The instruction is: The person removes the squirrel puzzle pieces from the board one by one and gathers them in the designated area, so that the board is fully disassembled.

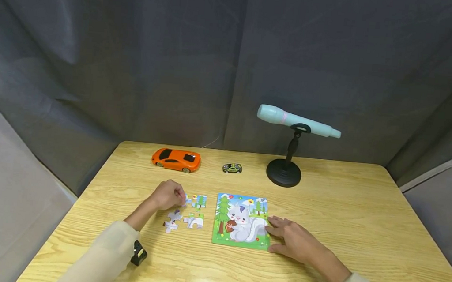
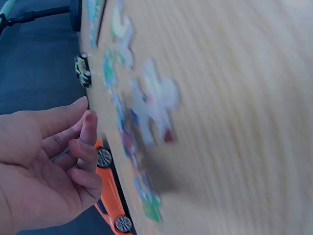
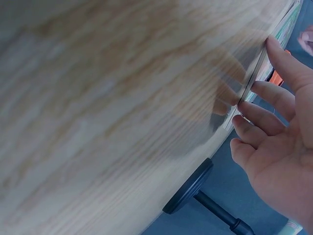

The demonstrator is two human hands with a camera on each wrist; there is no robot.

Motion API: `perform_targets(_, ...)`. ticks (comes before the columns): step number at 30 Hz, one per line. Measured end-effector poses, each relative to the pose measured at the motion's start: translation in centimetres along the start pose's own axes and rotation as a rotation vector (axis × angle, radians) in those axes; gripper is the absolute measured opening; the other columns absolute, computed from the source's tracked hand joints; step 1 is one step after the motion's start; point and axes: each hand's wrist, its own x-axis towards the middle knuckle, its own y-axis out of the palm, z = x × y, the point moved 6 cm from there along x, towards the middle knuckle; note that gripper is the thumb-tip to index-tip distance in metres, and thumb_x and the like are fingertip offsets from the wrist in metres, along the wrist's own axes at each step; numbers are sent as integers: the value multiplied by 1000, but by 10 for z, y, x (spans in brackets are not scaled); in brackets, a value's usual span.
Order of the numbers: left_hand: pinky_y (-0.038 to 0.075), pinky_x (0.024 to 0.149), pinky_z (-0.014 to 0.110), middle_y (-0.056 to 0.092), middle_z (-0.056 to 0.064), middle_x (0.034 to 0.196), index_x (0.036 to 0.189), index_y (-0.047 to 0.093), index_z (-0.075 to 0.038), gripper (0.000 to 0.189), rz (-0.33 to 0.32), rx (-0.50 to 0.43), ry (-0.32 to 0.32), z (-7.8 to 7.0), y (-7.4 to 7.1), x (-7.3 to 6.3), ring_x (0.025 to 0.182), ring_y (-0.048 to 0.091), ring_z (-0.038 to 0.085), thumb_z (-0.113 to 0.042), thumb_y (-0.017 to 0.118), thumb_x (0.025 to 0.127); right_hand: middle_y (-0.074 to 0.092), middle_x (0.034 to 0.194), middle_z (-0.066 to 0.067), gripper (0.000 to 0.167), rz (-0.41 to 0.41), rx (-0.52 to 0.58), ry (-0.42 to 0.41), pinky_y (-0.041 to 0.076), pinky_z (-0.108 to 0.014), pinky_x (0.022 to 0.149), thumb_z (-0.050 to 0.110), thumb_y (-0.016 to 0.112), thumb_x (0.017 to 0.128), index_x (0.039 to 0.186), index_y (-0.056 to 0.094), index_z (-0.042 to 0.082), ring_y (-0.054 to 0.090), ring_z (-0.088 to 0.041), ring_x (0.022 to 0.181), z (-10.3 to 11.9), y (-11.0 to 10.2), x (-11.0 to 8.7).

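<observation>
My left hand (image 1: 170, 195) hovers at the upper left of several loose jigsaw pieces (image 1: 194, 221). Nothing shows between its loosely curled fingers and thumb, which point toward the pieces in the left wrist view. A grey and white piece (image 2: 152, 103) lies nearest that camera, with a row of colourful ones behind it. Right of the loose pieces lies a square jigsaw board (image 1: 241, 235) with a squirrel holding an acorn, its picture filled in. My right hand (image 1: 291, 240) rests on the table with fingertips and thumb against the board's right edge, fingers extended and spread.
At the table's back stand an orange toy car (image 1: 176, 160), a small patterned toy car (image 1: 232, 168) and a light-blue microphone (image 1: 311, 124) on a black stand (image 1: 283, 173). Dark cloth (image 1: 184, 67) hangs behind the wooden table (image 1: 363, 222).
</observation>
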Motion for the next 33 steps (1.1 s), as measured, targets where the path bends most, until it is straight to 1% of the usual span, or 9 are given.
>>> perform_targets(3,42,60,24,63,5,77,89,69,-2,9,1,-33,55,-15,2,4,68,52,14,-8,71,83,52,136,-22,56,-2,-1,-2,44,-51,97,36,71,81,124,61,1,50,-40,125,0,0,0)
perform_targets(6,42,62,25,63,5,85,97,68,-1,16,27,-62,99,-29,9,7,72,53,15,-10,71,84,52,136,-22,56,3,-1,0,44,-51,97,36,71,82,124,61,1,49,-40,126,-1,1,0)
perform_targets(8,43,61,25,64,6,91,103,67,-1,21,59,-85,118,-37,16,10,73,53,15,-10,70,85,51,136,-22,55,6,3,3,44,-51,97,36,71,82,124,61,1,49,-40,126,-1,1,0)
perform_targets(12,44,60,25,64,9,101,110,65,-2,27,131,-126,136,-53,32,14,75,53,16,-12,70,85,51,136,-22,55,12,10,4,44,-52,97,35,71,82,124,61,1,49,-41,126,-1,0,0)
perform_targets(17,46,68,27,61,14,109,116,61,-2,36,235,-161,166,-70,53,15,89,55,20,-12,72,83,51,137,-23,55,14,17,8,44,-52,97,35,71,82,124,60,1,49,-40,126,-1,-1,0)
perform_targets(20,48,73,29,61,15,111,118,60,-2,41,285,-176,168,-76,65,14,98,57,25,-11,75,81,50,137,-23,56,14,24,10,43,-52,98,35,71,82,124,60,1,48,-41,126,-1,0,1)
perform_targets(24,47,83,33,62,12,109,116,61,-3,42,315,-162,173,-80,78,14,103,57,27,-10,77,78,50,138,-22,55,17,27,13,43,-52,98,35,71,82,125,60,1,48,-41,127,-1,1,1)
perform_targets(29,45,92,38,59,10,112,113,63,-4,42,318,-88,184,-84,90,12,107,54,25,-8,80,74,50,137,-23,55,10,23,16,43,-52,98,35,71,82,124,61,0,48,-40,126,-1,1,1)
perform_targets(33,46,91,36,56,10,111,110,64,-5,43,296,-47,172,-85,95,12,104,52,24,-3,81,70,50,137,-23,55,11,29,16,43,-53,98,34,71,82,124,60,0,48,-41,126,-1,0,1)
